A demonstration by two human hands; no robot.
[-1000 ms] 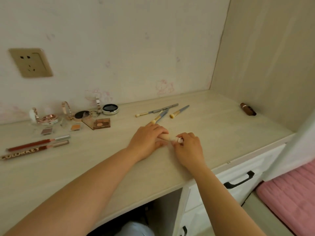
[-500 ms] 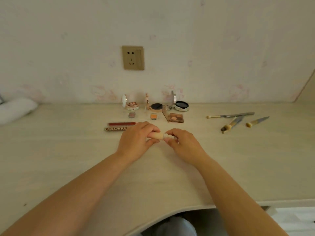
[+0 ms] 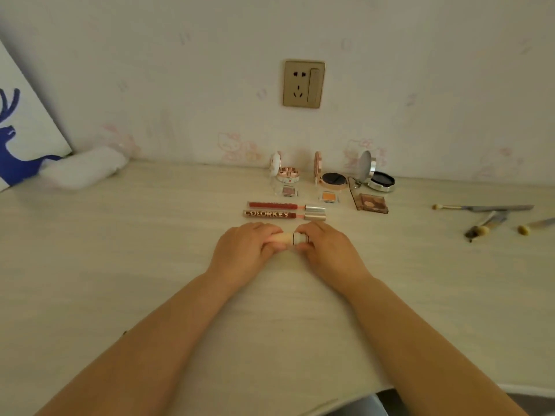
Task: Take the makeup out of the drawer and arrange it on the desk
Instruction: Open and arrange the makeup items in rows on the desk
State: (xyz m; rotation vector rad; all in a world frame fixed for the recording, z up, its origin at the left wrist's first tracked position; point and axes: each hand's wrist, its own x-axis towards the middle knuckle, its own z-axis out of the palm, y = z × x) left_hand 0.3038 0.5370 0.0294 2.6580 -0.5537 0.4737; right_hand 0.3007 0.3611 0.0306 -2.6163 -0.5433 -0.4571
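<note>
Both hands are now carrying the tube point(image 3: 286, 239) closer to the glosses point(image 3: 285, 214) at twelve o'clock; left hand point(image 3: 243, 250) and right hand point(image 3: 326, 250) are gripping its ends, axis running three-to-nine.

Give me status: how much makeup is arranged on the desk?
Done: three open compacts along the wall, small pans and a palette in front of them, two lip glosses side by side. In hand: left hand and right hand both grip a beige tube just below the glosses. Left: brushes lie scattered at right. The drawer is out of view.
</note>
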